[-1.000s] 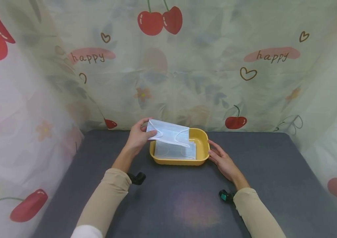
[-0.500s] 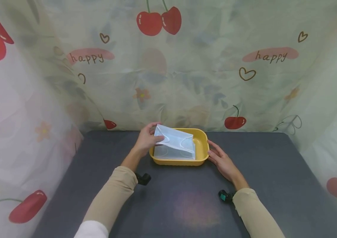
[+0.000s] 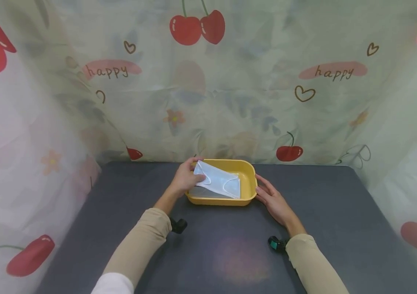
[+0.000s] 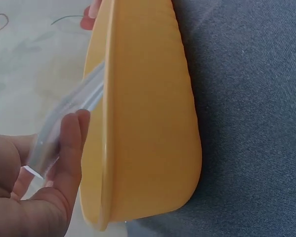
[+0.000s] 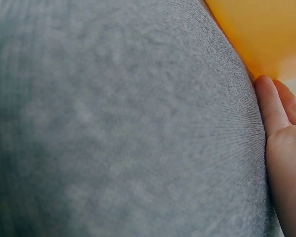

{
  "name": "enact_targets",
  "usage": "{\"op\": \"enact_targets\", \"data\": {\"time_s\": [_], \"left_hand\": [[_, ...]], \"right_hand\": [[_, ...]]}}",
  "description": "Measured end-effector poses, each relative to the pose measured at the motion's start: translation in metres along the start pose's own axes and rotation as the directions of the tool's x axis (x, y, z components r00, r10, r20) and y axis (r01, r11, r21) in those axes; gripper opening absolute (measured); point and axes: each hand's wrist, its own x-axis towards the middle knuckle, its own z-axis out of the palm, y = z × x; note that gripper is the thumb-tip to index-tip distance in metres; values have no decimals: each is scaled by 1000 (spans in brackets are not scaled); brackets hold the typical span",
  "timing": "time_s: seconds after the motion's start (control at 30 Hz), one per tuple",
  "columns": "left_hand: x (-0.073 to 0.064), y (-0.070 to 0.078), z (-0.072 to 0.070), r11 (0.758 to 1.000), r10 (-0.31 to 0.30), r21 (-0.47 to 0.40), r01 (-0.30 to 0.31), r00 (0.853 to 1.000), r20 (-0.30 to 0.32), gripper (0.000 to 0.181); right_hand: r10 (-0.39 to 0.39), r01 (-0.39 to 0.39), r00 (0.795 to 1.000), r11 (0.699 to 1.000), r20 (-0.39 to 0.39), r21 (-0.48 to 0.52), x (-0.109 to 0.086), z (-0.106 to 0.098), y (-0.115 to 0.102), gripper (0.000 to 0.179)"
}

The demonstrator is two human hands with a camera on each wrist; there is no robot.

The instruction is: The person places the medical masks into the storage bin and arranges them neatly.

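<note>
A pale blue face mask [image 3: 218, 179] with white ear loops slants down into a yellow tray [image 3: 246, 164]. My left hand [image 3: 187, 177] pinches the mask's left end between thumb and fingers, over the tray's left rim. In the left wrist view, that hand [image 4: 44, 168] holds the mask [image 4: 64, 121] edge-on beside the tray wall [image 4: 148, 113]. Beneath it lies another mask [image 3: 202, 192], mostly covered. My right hand [image 3: 276, 202] rests its fairly straight fingers against the tray's right end; the right wrist view shows fingertips touching the yellow wall [image 5: 266, 34].
The tray stands near the back edge of a dark grey table [image 3: 226, 245]. Behind and on both sides hangs a printed curtain [image 3: 212, 102] with cherries and hearts. Black wrist devices, such as the one [image 3: 277, 244] on the right arm, sit below the hands.
My left hand has moved right and a little down, lowering the mask into the tray over the one lying there. The right hand has stayed against the tray's end.
</note>
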Motion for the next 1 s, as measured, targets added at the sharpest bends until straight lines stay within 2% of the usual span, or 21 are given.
{"op": "enact_targets", "data": {"time_s": [0.2,0.47,0.63,0.77,1.0], "left_hand": [[-1,1,3,990,20,141,-17,999,-24,57],[-5,6,5,941,89,334,-60,993,-72,51],[-7,8,4,934,87,354,-45,991,-105,52],[-7,8,3,943,81,332,-32,988,-133,51],[-5,4,-6,963,111,265,-58,975,-190,51]], "right_hand": [[-15,15,1000,1000,12,-2,-1,-3,0,62],[-15,15,1000,1000,8,-4,-2,-5,-1,62],[-18,18,1000,1000,7,11,0,-5,-1,62],[-21,21,1000,1000,7,7,0,-5,0,63],[-20,20,1000,1000,8,10,0,-4,-4,62]]}}
